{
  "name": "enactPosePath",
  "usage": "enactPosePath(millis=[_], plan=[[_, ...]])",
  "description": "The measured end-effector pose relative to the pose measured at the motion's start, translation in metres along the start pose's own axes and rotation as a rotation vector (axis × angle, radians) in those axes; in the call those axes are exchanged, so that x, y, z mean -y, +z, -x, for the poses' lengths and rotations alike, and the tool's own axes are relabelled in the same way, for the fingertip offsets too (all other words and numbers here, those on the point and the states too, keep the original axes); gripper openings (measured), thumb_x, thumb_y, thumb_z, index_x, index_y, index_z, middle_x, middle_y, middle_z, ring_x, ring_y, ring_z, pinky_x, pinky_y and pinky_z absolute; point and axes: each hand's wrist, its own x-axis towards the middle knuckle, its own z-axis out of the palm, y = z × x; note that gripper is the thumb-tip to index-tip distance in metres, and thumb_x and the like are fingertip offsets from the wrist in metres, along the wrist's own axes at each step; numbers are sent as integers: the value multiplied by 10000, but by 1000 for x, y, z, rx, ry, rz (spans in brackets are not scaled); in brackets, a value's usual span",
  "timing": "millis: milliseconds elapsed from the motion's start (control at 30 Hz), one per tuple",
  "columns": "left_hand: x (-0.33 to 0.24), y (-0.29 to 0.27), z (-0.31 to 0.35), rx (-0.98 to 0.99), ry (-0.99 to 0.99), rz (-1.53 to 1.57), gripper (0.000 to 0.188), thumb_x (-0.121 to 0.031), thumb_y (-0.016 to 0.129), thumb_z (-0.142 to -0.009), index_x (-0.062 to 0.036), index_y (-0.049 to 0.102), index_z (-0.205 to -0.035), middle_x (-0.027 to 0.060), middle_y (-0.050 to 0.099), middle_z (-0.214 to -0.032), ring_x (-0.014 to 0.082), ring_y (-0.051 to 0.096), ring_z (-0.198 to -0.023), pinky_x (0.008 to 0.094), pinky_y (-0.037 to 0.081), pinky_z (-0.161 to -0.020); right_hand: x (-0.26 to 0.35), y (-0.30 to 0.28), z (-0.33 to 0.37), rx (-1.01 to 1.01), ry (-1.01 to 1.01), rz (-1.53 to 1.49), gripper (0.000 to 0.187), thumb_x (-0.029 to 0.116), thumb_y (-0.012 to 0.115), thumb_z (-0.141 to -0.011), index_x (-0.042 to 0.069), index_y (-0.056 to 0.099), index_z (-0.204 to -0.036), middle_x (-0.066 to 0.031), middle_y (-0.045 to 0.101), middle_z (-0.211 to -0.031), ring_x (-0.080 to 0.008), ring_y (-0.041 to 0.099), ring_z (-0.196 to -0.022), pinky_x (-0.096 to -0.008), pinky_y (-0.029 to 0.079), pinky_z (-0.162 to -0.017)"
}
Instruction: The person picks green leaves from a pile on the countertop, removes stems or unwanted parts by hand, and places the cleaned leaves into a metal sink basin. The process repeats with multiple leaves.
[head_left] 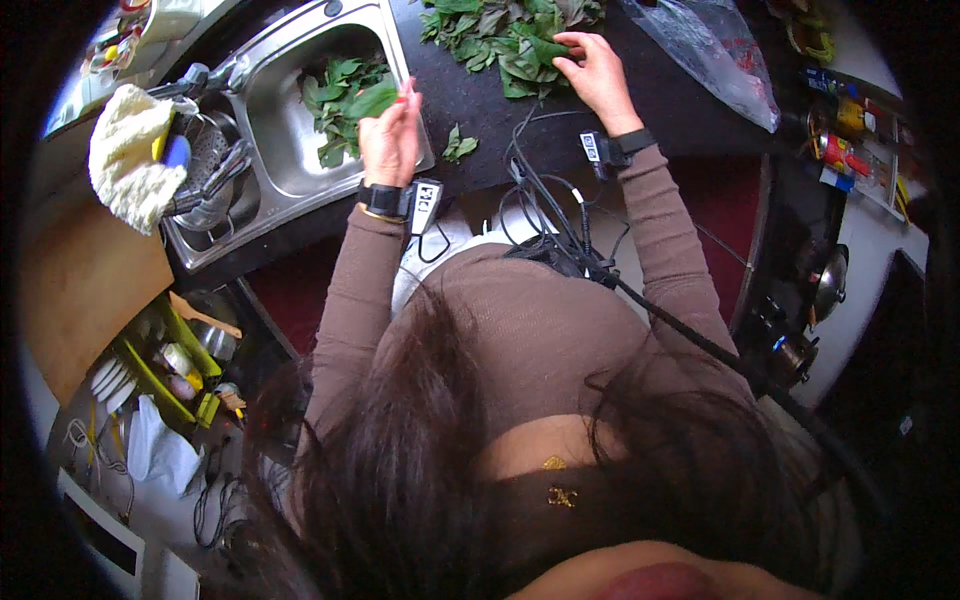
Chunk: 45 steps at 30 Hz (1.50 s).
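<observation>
My left hand [391,140] is over the right rim of the steel sink [285,150], its fingers closed on a green leaf [373,101]. Below that leaf, more loose leaves [335,85] lie in the basin. On the dark worktop to the right is a heap of leafy greens [490,35], some purplish underneath. At the heap's right side my right hand [600,82] pinches a leaf [545,50] between thumb and fingers. A small sprig [460,145] lies apart on the worktop between my hands.
A clear plastic bag [715,55] lies right of the heap. Left of the basin sit a metal strainer [208,145] and a cream knitted cloth [130,160]. Black cables [525,175] hang between my arms near the worktop's front edge. Pans [830,285] stand far right.
</observation>
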Motion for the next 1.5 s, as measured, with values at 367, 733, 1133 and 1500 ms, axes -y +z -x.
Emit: enactPosePath(millis=[367, 733, 1133, 1500], plan=[[19, 29, 9, 130, -190, -268, 510, 1, 490, -868, 5, 327, -1351, 194, 452, -1297, 285, 551, -1094, 391, 476, -906, 19, 13, -20, -78, -54, 132, 192, 232, 687, -773, 58, 654, -847, -91, 632, -848, -290, 603, -846, -376, 483, -750], [26, 102, -10, 352, -332, 1, 610, -531, 332, -943, -17, 444, -1251, 158, 557, -1181, 269, 567, -1060, 452, 472, -908, 69, -9, -17, 41, -391, -88, 193, 74, 638, -783, 162, 718, -935, 5, 645, -1074, -206, 525, -1069, -325, 404, -941], [22, 73, -3, 299, -324, -108, 322, -24, 483, -906, 9, 488, -1226, 119, 559, -1187, 235, 560, -1073, 429, 449, -962, 69, 0, 4, 46, -276, -198, 149, 13, 578, -766, 106, 681, -821, -40, 606, -1164, -249, 511, -1108, -341, 385, -962], [31, 68, -6, 243, -226, -27, 323, -219, 437, -965, -70, 479, -1249, 57, 532, -1243, 193, 499, -1124, 405, 396, -949, 75, 24, 6, 513, 347, -854, 378, 186, 634, -876, 23, 534, -1202, -29, 589, -1107, -96, 556, -961, -241, 459, -824]])
